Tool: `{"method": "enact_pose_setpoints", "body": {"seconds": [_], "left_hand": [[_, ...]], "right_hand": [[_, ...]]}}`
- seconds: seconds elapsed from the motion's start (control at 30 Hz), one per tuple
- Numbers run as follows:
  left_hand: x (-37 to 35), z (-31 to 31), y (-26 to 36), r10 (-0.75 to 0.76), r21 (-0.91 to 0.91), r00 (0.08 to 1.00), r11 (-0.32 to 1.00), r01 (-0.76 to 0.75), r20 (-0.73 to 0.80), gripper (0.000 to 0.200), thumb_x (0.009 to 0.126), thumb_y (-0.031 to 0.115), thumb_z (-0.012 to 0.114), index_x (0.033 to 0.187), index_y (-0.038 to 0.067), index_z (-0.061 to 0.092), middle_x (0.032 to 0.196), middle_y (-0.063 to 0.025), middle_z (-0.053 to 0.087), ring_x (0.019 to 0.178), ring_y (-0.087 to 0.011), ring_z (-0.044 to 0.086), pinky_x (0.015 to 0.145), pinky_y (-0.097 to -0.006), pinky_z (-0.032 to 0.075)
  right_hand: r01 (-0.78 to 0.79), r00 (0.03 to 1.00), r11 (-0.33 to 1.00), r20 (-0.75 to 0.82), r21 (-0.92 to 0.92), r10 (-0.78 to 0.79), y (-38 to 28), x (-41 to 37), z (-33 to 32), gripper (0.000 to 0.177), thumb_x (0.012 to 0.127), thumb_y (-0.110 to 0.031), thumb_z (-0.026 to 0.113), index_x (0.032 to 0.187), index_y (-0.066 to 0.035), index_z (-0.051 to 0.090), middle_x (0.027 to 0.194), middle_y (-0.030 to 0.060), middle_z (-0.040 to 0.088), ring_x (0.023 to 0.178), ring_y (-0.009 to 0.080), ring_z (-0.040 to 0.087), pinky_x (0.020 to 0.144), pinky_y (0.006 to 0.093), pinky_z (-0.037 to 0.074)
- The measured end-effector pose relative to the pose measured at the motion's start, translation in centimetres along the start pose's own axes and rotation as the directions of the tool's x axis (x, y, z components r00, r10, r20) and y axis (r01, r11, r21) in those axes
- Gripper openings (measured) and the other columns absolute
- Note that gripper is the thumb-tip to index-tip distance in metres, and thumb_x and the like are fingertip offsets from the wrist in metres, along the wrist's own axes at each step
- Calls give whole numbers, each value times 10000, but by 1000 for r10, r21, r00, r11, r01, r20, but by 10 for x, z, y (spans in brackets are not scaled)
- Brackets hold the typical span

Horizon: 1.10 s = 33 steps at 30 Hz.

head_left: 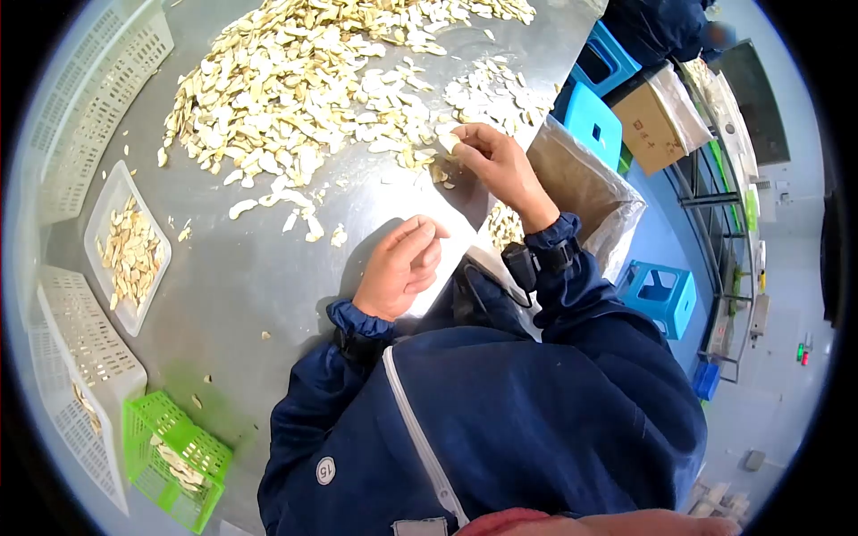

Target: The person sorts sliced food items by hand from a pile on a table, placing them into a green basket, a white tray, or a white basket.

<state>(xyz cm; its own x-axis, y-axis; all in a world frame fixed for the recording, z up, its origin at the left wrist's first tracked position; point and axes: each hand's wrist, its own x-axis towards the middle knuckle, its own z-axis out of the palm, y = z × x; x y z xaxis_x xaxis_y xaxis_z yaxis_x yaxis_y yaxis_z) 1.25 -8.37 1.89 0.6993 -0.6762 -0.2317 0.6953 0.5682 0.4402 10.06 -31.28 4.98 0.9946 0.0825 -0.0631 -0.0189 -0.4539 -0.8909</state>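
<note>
My right hand (508, 171) pinches a pale, flat dried slice (449, 141) between thumb and fingertips, at the right edge of a spread of such slices. Lower and to the left, my left hand (400, 270) hovers close over the metal table, its fingers curled and the thumb pressed on the index finger; anything inside it is hidden. Beyond both hands lies a big heap of dried slices (277, 89) with brownish edges. Under my right wrist, more slices (505, 225) lie in a lined box (585, 192) beside the table edge.
On the left of the metal table (259, 304) are a white tray (164, 250) of slices, white perforated baskets (107, 107) and a green basket (183, 447). To the right stand blue stools (660, 293), a cardboard box (657, 125) and a rack. Another person in dark clothing (657, 27) is at the top right.
</note>
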Motion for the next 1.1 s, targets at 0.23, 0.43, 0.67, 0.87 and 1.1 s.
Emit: {"method": "enact_pose_setpoints", "body": {"seconds": [0.23,0.43,0.67,0.87,1.1], "left_hand": [[-1,4,0,14,13,999,1000,-14,-36,268,1145,264,491,1153,20,603,782,35,491,530,-16,299,441,-180,252],[-1,4,1,24,-11,998,1000,-24,-64,311,1157,304,457,1170,24,591,780,29,491,526,-17,289,440,-179,248],[-1,3,1,-8,4,999,1000,8,-51,308,1154,306,459,1102,27,580,773,20,486,517,-18,285,445,-178,250],[-2,5,-1,-89,124,996,988,89,-3,276,1132,288,494,1049,34,567,766,18,461,523,-21,290,449,-178,246],[-2,8,2,-83,103,996,991,87,-43,280,1133,291,503,1041,34,569,730,29,426,503,-20,278,438,-181,240]], "right_hand": [[-242,964,879,208,411,168,-11,-6,4,321,1095,-196,616,1363,-20,612,1061,44,713,964,105,671,898,265,542],[-230,965,872,215,432,148,-17,-12,9,330,1095,-166,605,1393,-22,605,1071,29,720,958,104,674,898,266,545],[431,873,762,10,-483,-487,-5,-13,18,244,973,-14,641,1172,-81,766,1247,101,726,1144,282,689,964,391,558],[702,696,572,237,-424,-678,-15,-11,54,256,900,-186,776,1153,-148,762,1295,67,700,1289,303,611,1080,453,483],[575,754,572,107,-585,-648,19,-16,7,172,900,-155,787,1069,-131,770,1138,49,730,1148,282,662,981,420,520]]}}
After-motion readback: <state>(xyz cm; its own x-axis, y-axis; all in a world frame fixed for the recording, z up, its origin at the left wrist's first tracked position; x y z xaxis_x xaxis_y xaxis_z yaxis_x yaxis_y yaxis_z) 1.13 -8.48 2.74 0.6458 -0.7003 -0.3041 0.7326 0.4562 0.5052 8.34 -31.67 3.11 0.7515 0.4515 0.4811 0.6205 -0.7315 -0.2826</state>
